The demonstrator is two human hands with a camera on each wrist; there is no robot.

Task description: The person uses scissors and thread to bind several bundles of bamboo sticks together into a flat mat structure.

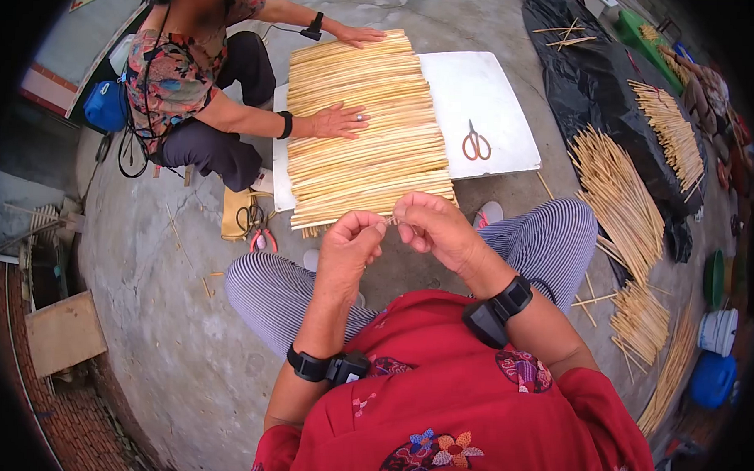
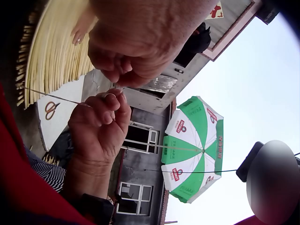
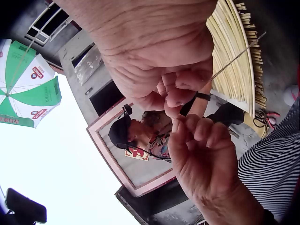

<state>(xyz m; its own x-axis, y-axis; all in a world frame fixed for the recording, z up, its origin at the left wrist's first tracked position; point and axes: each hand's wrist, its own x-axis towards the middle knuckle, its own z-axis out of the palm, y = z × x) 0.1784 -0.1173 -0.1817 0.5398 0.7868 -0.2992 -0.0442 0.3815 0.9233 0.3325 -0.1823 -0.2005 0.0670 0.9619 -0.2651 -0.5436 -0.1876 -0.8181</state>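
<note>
My left hand and right hand meet fingertip to fingertip over the near edge of a mat of pale stalks. Both pinch a thin string between thumb and fingers. In the right wrist view the string runs taut from my right hand toward the mat's edge. The left wrist view shows the same string reaching my right hand, with my left hand above it. The bit of string between the fingertips is mostly hidden.
Across the mat, another person's hands lie flat on the stalks. Scissors rest on the white board beneath. Red-handled pliers lie on the ground by my left knee. Bundles of stalks and black plastic sheeting are at right.
</note>
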